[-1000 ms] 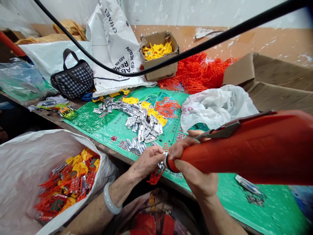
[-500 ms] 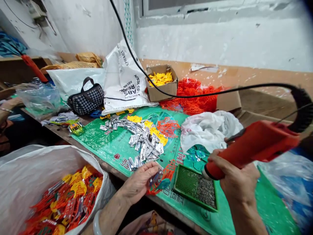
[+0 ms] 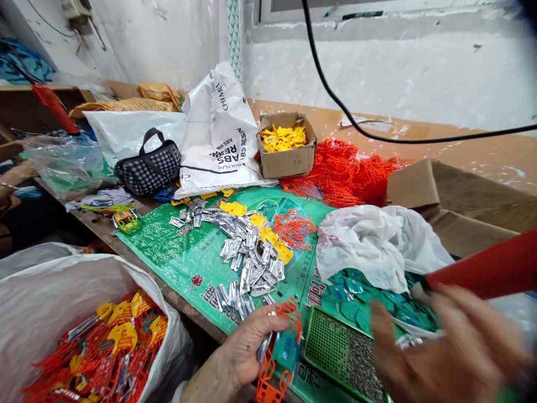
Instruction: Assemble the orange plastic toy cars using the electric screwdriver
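Observation:
My left hand [image 3: 247, 347] is closed on a plastic toy part, an openwork orange frame [image 3: 274, 378] with a teal piece and a silvery piece against it. My right hand [image 3: 457, 347] is smeared by motion at the lower right, thumb apart from the fingers. Directly above those fingers lies a red electric screwdriver [image 3: 495, 266], its tip pointing left; whether the hand grips it is unclear. Between both hands is a green tray [image 3: 323, 341] of tiny metal pieces, partly behind the right hand. Silver parts [image 3: 255, 263] lie beyond my left hand, beside yellow parts [image 3: 268, 235].
A white sack [image 3: 100, 274] of assembled orange-yellow parts stands at lower left. Behind are a checked bag [image 3: 149, 168], a printed white sack [image 3: 218, 134], a carton [image 3: 289, 159] and an orange heap [image 3: 344, 173]. Teal pieces [image 3: 356, 302] spill from white plastic [image 3: 377, 232]. Another person's arm [image 3: 17, 176] shows left.
The screwdriver and my right hand have moved right, away from above the tray. My left hand has shifted right and lower, still holding the toy part. More teal pieces show.

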`<state>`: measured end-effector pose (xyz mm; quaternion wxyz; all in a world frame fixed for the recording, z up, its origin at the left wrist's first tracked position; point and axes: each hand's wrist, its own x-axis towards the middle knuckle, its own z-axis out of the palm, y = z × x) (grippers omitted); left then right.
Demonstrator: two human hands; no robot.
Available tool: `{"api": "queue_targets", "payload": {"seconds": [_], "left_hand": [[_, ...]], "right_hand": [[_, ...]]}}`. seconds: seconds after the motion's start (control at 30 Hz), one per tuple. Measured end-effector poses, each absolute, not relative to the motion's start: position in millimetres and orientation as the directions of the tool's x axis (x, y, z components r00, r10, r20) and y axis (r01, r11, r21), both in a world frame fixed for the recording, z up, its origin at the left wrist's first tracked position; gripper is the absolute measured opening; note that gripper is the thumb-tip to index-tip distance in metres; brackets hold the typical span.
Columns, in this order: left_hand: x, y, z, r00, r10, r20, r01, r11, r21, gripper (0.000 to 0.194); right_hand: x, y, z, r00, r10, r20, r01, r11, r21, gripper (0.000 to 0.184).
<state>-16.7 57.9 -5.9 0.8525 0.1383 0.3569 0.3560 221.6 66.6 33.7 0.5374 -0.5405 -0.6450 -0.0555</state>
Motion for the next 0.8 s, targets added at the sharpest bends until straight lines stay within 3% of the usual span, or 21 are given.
{"api": "queue_targets", "payload": {"seconds": [0.07, 0.13, 0.27, 0.4, 0.47, 0.63, 0.8], "left_hand": [[-22, 60, -8, 0.483, 0.721, -0.498, -0.518, 0.693, 0.501, 0.031], [-26, 60, -8, 0.471, 0.733, -0.491, -0.523, 0.680, 0.514, 0.036], [-38, 58, -7, 0.418, 0.778, -0.470, -0.530, 0.629, 0.569, 0.037], [-56, 53, -4, 0.374, 0.823, -0.427, -0.557, 0.568, 0.606, 0.030], [-63, 51, -4, 0.362, 0.831, -0.421, -0.576, 0.555, 0.600, 0.030], [-69, 49, 2, 0.278, 0.867, -0.415, -0.602, 0.493, 0.628, 0.026], [-61, 51, 17, 0.200, 0.931, -0.307, -0.524, 0.366, 0.769, 0.029]], "right_hand": [[204, 89, 25, -0.173, 0.711, 0.681, 0.836, 0.472, -0.281, 0.051], [185, 119, 15, -0.399, 0.807, 0.436, 0.846, 0.507, -0.166, 0.038], [155, 170, -9, -0.532, 0.826, 0.187, 0.837, 0.547, -0.036, 0.031], [139, 189, -28, -0.548, 0.836, 0.028, 0.836, 0.545, 0.065, 0.021], [136, 191, -32, -0.550, 0.835, -0.007, 0.831, 0.548, 0.096, 0.016], [140, 184, -23, -0.578, 0.816, 0.017, 0.806, 0.568, 0.166, 0.028], [147, 154, 9, -0.576, 0.813, 0.087, 0.809, 0.552, 0.201, 0.029]]}}
